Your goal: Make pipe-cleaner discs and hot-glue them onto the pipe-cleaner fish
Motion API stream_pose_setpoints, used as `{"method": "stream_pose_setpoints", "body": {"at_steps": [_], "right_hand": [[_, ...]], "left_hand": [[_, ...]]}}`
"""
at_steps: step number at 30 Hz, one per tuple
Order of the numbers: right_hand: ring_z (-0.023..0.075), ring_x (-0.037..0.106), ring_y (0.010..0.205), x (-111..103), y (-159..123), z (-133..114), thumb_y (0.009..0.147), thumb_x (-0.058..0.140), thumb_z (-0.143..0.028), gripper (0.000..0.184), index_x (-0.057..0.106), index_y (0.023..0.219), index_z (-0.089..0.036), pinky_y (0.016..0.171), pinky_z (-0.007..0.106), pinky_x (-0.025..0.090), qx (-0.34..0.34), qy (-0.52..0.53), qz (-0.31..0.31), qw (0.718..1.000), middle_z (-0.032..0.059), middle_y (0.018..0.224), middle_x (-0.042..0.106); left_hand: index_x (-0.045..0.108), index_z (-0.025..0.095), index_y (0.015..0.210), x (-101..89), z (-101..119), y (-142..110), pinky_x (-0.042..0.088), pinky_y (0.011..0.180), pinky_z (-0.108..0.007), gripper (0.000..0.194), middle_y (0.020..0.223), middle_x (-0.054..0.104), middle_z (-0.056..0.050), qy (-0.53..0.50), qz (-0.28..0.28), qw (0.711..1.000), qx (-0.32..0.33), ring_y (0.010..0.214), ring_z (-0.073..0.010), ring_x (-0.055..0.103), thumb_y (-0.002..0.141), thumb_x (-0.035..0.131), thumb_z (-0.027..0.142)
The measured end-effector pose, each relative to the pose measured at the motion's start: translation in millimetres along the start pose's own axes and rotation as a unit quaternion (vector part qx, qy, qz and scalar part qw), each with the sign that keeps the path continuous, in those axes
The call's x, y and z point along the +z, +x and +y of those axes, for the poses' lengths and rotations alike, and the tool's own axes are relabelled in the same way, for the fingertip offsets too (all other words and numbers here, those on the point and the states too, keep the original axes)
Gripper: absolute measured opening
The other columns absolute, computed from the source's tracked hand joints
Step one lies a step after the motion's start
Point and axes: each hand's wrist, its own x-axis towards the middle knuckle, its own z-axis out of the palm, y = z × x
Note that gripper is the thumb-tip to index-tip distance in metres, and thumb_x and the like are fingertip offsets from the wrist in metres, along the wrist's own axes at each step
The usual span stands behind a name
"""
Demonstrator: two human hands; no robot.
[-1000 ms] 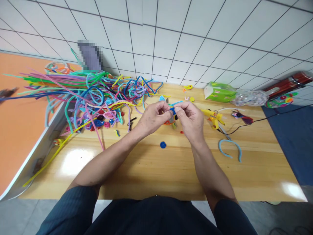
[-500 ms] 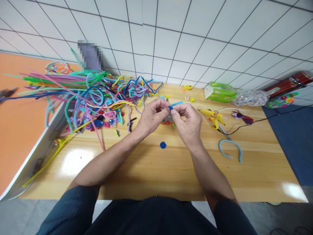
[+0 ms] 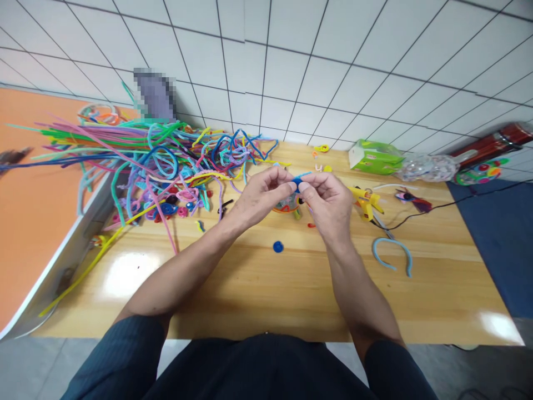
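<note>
Between the fingertips of both hands is a small blue pipe-cleaner coil [image 3: 297, 184], partly covered by the thumbs. My left hand [image 3: 266, 191] pinches its left side; my right hand [image 3: 328, 203] pinches the right side. Behind and below the fingers sits a round container with an orange rim [image 3: 285, 210], mostly hidden. A flat blue disc [image 3: 277, 246], apparently another coil, lies on the wooden table [image 3: 258, 294] nearer to me. Just right of the container is a small red piece [image 3: 311, 225].
Tangled pipe cleaners [image 3: 162, 150] heap up at the left, spilling over a white-edged board [image 3: 45, 266]. On the right are a yellow glue gun [image 3: 366, 203] with a black cord, a light-blue curved strip [image 3: 391, 241], a green packet [image 3: 372, 155] and a dark red cylinder [image 3: 495, 141].
Both hands have shifted slightly right with the blue coil, which is turned so more of its round face shows. My right hand now covers part of the glue gun; the red piece is uncovered.
</note>
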Motion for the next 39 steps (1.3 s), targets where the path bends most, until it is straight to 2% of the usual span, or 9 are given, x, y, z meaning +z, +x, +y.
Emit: {"method": "stream_pose_setpoints", "body": {"at_steps": [6,13,17,22,27,31,39], "right_hand": [[0.0132,0.070,0.070,-0.3,-0.7,1.8,0.094,0.075,-0.035,0.013,0.078,0.103,-0.026,0.067,0.029,0.060,0.008,0.002,-0.019,1.000,-0.0021,0.085,0.077],[0.0153,0.074,0.077,0.4,0.0,3.5,0.088,0.079,-0.030,0.015,0.077,0.103,-0.026,0.076,0.032,0.064,-0.006,0.023,-0.016,1.000,-0.0014,0.088,0.080],[0.0147,0.073,0.076,1.2,-0.3,1.8,0.089,0.079,-0.028,0.012,0.077,0.100,-0.026,0.075,0.032,0.064,-0.008,0.025,-0.027,0.999,-0.0018,0.088,0.080],[0.0143,0.071,0.074,0.0,-1.0,1.1,0.092,0.080,-0.034,0.011,0.076,0.099,-0.026,0.068,0.030,0.061,-0.010,0.005,-0.066,0.998,-0.0022,0.086,0.078],[0.0158,0.075,0.085,-2.7,-0.2,3.8,0.094,0.081,-0.037,0.014,0.077,0.103,-0.028,0.079,0.032,0.065,-0.018,0.011,-0.090,0.996,-0.0013,0.097,0.080],[0.0156,0.076,0.087,-2.8,1.4,7.8,0.095,0.081,-0.037,0.016,0.076,0.107,-0.028,0.082,0.032,0.066,-0.013,0.030,-0.100,0.994,-0.0020,0.095,0.078],[0.0152,0.075,0.085,-5.7,2.2,6.2,0.094,0.083,-0.040,0.019,0.077,0.107,-0.029,0.078,0.031,0.065,-0.009,0.037,-0.103,0.994,-0.0019,0.096,0.080]], "left_hand": [[0.063,0.020,0.081,1.4,-6.6,2.5,0.035,0.054,-0.026,0.034,0.069,0.063,0.003,-0.046,0.023,0.998,-0.026,0.055,-0.0087,0.045,0.082,0.087,0.044],[0.067,0.019,0.084,1.1,-5.2,1.5,0.032,0.051,-0.027,0.034,0.074,0.069,0.001,-0.044,0.003,0.998,-0.038,0.052,-0.0076,0.043,0.081,0.089,0.045],[0.068,0.020,0.079,-0.1,-4.4,1.0,0.031,0.051,-0.027,0.030,0.063,0.056,0.004,-0.026,-0.004,0.999,-0.021,0.053,-0.0088,0.041,0.088,0.082,0.045],[0.068,0.019,0.079,-3.0,-0.6,2.6,0.038,0.055,-0.025,0.028,0.066,0.059,0.003,-0.017,-0.033,0.999,-0.006,0.057,-0.0090,0.047,0.083,0.086,0.040],[0.069,0.017,0.079,-7.9,0.4,4.5,0.042,0.059,-0.024,0.030,0.069,0.065,0.002,0.002,-0.042,0.999,-0.009,0.062,-0.0100,0.054,0.083,0.088,0.040],[0.071,0.017,0.082,-10.5,-2.9,6.2,0.044,0.061,-0.024,0.025,0.074,0.070,0.001,0.001,-0.043,0.999,0.004,0.065,-0.0103,0.058,0.084,0.087,0.036],[0.070,0.017,0.076,-9.9,4.3,5.8,0.039,0.056,-0.024,0.026,0.066,0.064,0.002,0.010,-0.045,0.999,-0.017,0.060,-0.0094,0.053,0.081,0.088,0.035]]}}
